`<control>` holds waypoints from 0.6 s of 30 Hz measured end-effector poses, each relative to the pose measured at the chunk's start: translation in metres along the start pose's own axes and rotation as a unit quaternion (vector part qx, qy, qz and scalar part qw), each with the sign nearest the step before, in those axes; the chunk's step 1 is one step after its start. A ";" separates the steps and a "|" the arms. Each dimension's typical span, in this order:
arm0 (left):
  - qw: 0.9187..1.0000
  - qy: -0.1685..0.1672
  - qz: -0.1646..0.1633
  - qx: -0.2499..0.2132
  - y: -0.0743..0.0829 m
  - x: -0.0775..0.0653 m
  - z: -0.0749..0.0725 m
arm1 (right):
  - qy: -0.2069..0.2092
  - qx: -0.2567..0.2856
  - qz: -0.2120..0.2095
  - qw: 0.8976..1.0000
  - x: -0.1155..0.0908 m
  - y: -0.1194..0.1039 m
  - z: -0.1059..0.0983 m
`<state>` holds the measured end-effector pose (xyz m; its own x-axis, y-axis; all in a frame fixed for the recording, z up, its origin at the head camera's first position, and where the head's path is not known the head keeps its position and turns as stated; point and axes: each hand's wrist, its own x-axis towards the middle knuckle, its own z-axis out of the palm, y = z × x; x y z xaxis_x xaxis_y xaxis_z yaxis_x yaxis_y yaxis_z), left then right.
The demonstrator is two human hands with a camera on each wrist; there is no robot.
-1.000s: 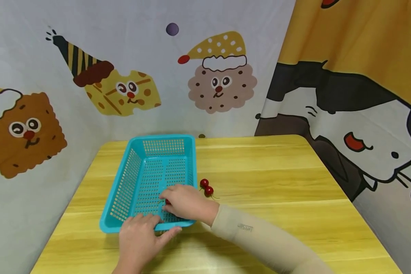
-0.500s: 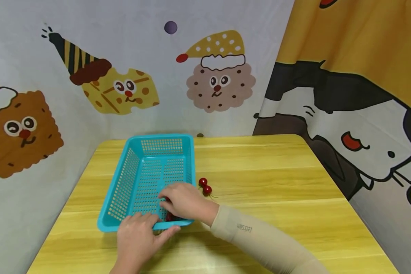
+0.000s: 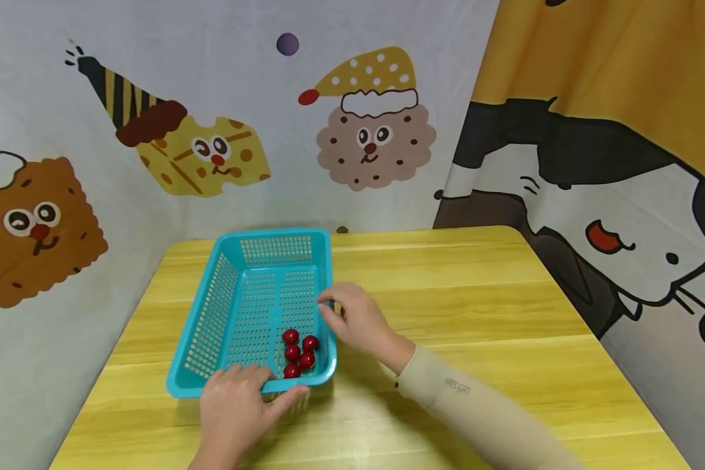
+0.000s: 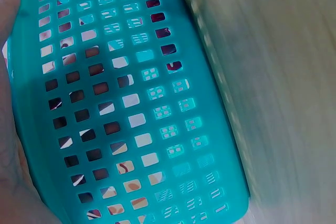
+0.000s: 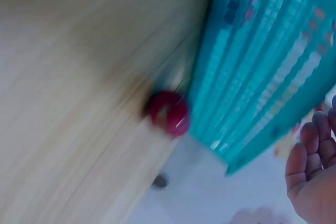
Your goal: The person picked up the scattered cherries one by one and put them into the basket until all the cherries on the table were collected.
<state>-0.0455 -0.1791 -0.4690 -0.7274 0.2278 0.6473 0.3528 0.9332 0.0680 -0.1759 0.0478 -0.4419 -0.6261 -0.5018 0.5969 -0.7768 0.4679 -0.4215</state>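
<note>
A blue plastic basket [image 3: 252,313] with perforated sides stands on the table. Several red cherries [image 3: 292,353] lie inside, clustered in its near right corner. My left hand [image 3: 237,408] holds the near rim, fingers over the top and thumb along the outside; the left wrist view shows the basket's outer wall [image 4: 131,98] close up. Just beyond the right rim, my right hand [image 3: 358,320] hovers with thumb and fingers curved apart, nothing between them. On the table beside the basket, a blurred cherry [image 5: 169,114] appears in the right wrist view; the right hand mostly hides that spot from the head view.
The basket occupies the left part of a yellow wood-grain table [image 3: 476,313]. A printed cloth [image 3: 211,72] with cartoon figures hangs behind the table's far edge, and a yellow and white one [image 3: 593,150] hangs along the right.
My right hand has risen out of the basket and moved right, past its rim. The cherries it covered inside now show. My left hand keeps its hold on the near rim.
</note>
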 end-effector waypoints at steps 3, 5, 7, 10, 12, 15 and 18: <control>1.000 -0.006 -0.003 0.003 -0.001 0.000 -0.001 | -0.018 0.005 0.087 0.996 -0.007 0.018 -0.011; 1.000 -0.012 -0.006 0.006 -0.001 -0.001 -0.002 | -0.043 -0.001 0.139 0.989 -0.012 0.028 -0.016; 1.000 -0.018 -0.010 0.007 -0.002 -0.001 -0.003 | -0.072 -0.003 0.169 0.983 -0.017 0.035 -0.018; 1.000 -0.017 -0.011 0.006 -0.001 -0.001 -0.004 | -0.114 -0.015 0.179 0.977 -0.022 0.038 -0.018; 1.000 -0.013 -0.008 0.004 -0.001 -0.001 -0.004 | -0.134 -0.028 0.166 0.976 -0.025 0.039 -0.016; 1.000 -0.010 -0.005 0.002 0.000 -0.001 -0.004 | -0.148 -0.055 0.142 0.977 -0.027 0.038 -0.011; 1.000 -0.016 -0.004 0.001 0.001 -0.002 -0.003 | -0.147 -0.068 0.126 0.979 -0.028 0.038 -0.007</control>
<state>-0.0422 -0.1792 -0.4682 -0.7483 0.2284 0.6229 0.3454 0.9357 0.0719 -0.1877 0.0846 -0.4702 -0.8047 -0.5361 0.2551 -0.5914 0.6861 -0.4236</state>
